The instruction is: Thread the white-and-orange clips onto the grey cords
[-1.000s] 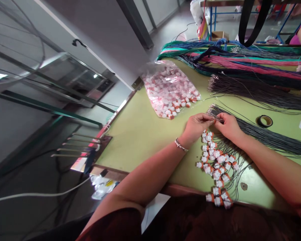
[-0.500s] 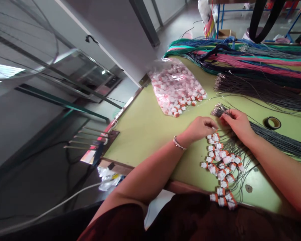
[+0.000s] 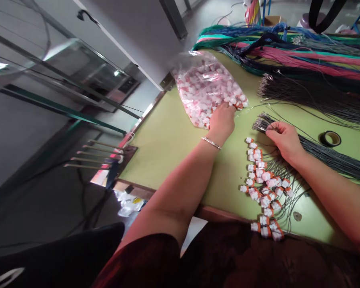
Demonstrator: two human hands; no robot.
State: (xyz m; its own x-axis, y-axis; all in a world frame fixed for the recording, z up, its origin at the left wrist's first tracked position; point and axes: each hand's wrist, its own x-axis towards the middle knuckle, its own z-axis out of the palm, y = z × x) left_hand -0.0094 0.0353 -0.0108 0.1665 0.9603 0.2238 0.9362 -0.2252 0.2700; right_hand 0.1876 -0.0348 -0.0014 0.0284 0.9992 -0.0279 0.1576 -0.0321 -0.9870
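My left hand [image 3: 222,120] rests at the near right edge of a clear plastic bag [image 3: 204,84] full of small white-and-orange connector housings. Its fingers curl down among the housings, and the fingertips are hidden. With thumb and fingers pinched, my right hand [image 3: 285,138] holds a thin dark wire beside the terminal end of a grey-black wire bundle [image 3: 261,122]. Below the hands lies a loose group of connector housings [image 3: 266,188] with dark wires attached, spread down to the table's near edge.
A roll of black tape [image 3: 331,139] lies right of my right hand. Dark wires [image 3: 312,102] and coloured wire bundles [image 3: 288,60] stretch across the back of the green table [image 3: 162,140]. A rack of metal rods [image 3: 99,154] juts from the left edge.
My left hand has moved from beside my right hand up and left to the bag. A connector housing now lies at the top of the wired group. My right hand stays by the bundle.
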